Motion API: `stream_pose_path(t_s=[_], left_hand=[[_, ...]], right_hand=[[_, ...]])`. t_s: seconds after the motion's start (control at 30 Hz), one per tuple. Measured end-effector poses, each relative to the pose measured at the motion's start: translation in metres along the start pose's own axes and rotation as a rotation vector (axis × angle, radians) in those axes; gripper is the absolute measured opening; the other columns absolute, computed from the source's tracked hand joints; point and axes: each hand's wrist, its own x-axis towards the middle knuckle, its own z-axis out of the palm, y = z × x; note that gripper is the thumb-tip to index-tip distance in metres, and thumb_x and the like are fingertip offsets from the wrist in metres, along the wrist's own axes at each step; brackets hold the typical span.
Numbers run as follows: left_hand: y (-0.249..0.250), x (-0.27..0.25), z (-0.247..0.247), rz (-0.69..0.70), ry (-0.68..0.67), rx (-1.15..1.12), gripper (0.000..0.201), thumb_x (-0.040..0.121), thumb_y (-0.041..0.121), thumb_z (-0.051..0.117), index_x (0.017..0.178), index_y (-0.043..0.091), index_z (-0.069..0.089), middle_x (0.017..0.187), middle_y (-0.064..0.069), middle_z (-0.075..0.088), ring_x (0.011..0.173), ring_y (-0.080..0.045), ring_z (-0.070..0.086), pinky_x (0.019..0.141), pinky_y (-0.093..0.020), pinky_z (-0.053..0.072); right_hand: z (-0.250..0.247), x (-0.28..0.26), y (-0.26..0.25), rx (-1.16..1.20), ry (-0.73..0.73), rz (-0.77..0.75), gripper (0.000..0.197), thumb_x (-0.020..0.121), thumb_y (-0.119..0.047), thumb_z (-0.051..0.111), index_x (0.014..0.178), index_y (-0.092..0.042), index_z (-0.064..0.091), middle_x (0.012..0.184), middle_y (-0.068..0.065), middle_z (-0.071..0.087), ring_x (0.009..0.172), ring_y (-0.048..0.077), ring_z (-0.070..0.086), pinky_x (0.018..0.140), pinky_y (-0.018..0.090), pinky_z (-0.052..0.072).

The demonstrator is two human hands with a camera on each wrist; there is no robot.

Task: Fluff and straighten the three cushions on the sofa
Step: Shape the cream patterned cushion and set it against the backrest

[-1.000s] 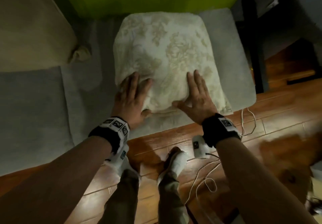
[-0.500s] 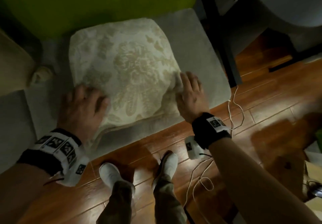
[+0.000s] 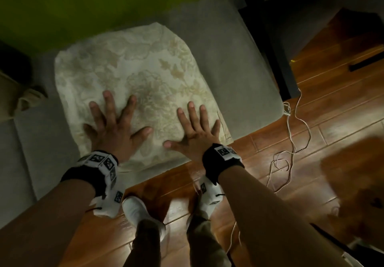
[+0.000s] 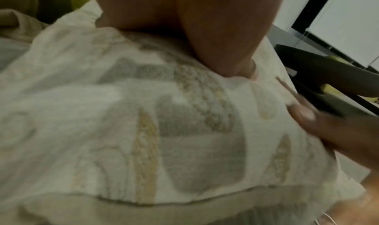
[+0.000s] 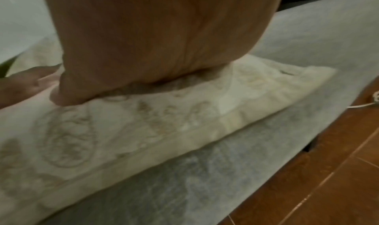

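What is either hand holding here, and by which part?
Nothing is held. The left hand and right hand lie flat with spread fingers on the near half of the cushion, pressing it, with no grip.

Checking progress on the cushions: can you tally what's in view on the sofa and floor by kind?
Floral cream cushions: 1, under the left hand and right hand
Plain beige cushions: 1, only partly in frame
White cables: 1
Total: 3

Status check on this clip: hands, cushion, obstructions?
Left hand and right hand flat, fingers spread, pressing floral cushion. Cushion lies on grey sofa seat. Nothing in the way.
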Motion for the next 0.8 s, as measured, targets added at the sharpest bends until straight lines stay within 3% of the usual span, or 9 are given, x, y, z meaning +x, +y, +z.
stream_pose_path(t_s=[0.13, 0.23, 0.3, 0.37, 0.43, 0.5, 0.63, 0.7, 0.8], left_hand=[[0.006, 0.008, -0.014, -0.044, -0.073, 0.015, 0.091, 0.072, 0.092, 0.028, 0.143, 0.061, -0.022, 0.154, 0.006, -0.044, 0.147, -0.039, -0.027, 0.111, -0.074, 0.006], [0.016, -0.003, -0.026, -0.040, -0.047, 0.002, 0.092, 0.075, 0.089, 0.033, 0.144, 0.061, -0.021, 0.154, 0.005, -0.044, 0.147, -0.039, -0.027, 0.112, -0.074, 0.004], [0.025, -0.017, -0.032, -0.024, 0.067, -0.013, 0.093, 0.078, 0.082, 0.041, 0.149, 0.055, -0.012, 0.159, -0.002, -0.036, 0.147, -0.043, -0.023, 0.112, -0.074, 0.003], [0.038, -0.031, -0.038, 0.043, 0.265, -0.005, 0.091, 0.083, 0.069, 0.050, 0.156, 0.042, 0.003, 0.164, -0.014, -0.019, 0.148, -0.048, -0.014, 0.111, -0.075, 0.005], [0.052, -0.039, -0.037, 0.169, 0.373, 0.040, 0.083, 0.089, 0.062, 0.050, 0.157, 0.034, 0.012, 0.165, -0.017, -0.009, 0.149, -0.045, -0.009, 0.110, -0.075, 0.002], [0.062, -0.041, -0.025, 0.267, 0.302, 0.195, 0.083, 0.089, 0.073, 0.039, 0.158, 0.037, 0.008, 0.166, -0.012, -0.011, 0.150, -0.043, -0.012, 0.107, -0.075, -0.003], [0.055, -0.033, 0.003, 0.167, 0.103, 0.309, 0.091, 0.080, 0.088, 0.024, 0.155, 0.045, -0.006, 0.165, -0.003, -0.021, 0.149, -0.040, -0.021, 0.105, -0.081, 0.001], [0.050, -0.031, 0.004, 0.146, 0.075, 0.281, 0.086, 0.081, 0.089, 0.021, 0.152, 0.051, -0.011, 0.163, 0.003, -0.026, 0.148, -0.035, -0.025, 0.108, -0.076, -0.008], [0.041, -0.037, -0.016, 0.237, 0.188, -0.002, 0.062, 0.097, 0.064, 0.037, 0.153, 0.046, 0.017, 0.167, 0.007, -0.003, 0.153, -0.024, -0.008, 0.114, -0.065, -0.004]], right_hand=[[-0.018, -0.006, 0.040, -0.036, -0.096, -0.048, 0.092, 0.079, -0.094, 0.030, 0.146, -0.063, -0.024, 0.155, -0.030, -0.039, 0.150, 0.016, -0.033, 0.112, 0.075, -0.013], [-0.039, -0.009, 0.060, -0.001, -0.154, -0.054, 0.080, 0.086, -0.087, 0.030, 0.152, -0.062, -0.007, 0.162, -0.030, -0.023, 0.156, 0.018, -0.015, 0.116, 0.072, -0.004], [-0.045, -0.006, 0.076, 0.073, -0.138, 0.024, 0.066, 0.087, -0.085, 0.025, 0.148, -0.059, 0.021, 0.170, -0.010, 0.011, 0.154, 0.028, 0.016, 0.119, 0.060, 0.016], [-0.047, -0.015, 0.092, 0.248, 0.026, 0.154, 0.058, 0.092, -0.075, 0.026, 0.140, -0.046, 0.041, 0.150, 0.006, 0.048, 0.136, 0.033, 0.048, 0.109, 0.045, 0.041], [-0.047, -0.033, 0.099, 0.485, 0.135, 0.204, 0.056, 0.100, -0.062, 0.040, 0.150, -0.038, 0.040, 0.151, 0.003, 0.049, 0.135, 0.030, 0.049, 0.108, 0.039, 0.042], [-0.048, -0.050, 0.099, 0.727, 0.064, 0.223, 0.066, 0.101, -0.053, 0.052, 0.158, -0.027, 0.030, 0.157, 0.002, 0.043, 0.140, 0.027, 0.044, 0.109, 0.034, 0.037], [-0.040, -0.050, 0.104, 0.806, -0.005, 0.297, 0.056, 0.097, -0.045, 0.065, 0.145, -0.019, 0.052, 0.125, 0.000, 0.060, 0.126, 0.023, 0.055, 0.094, 0.027, 0.038], [-0.041, -0.049, 0.108, 0.777, -0.007, 0.294, 0.050, 0.096, -0.042, 0.068, 0.140, -0.020, 0.058, 0.115, -0.005, 0.058, 0.112, 0.018, 0.056, 0.091, 0.027, 0.040], [-0.036, -0.045, 0.118, 0.867, 0.013, 0.285, 0.054, 0.088, -0.049, 0.073, 0.134, -0.022, 0.063, 0.121, -0.004, 0.067, 0.113, 0.021, 0.062, 0.095, 0.037, 0.051]])
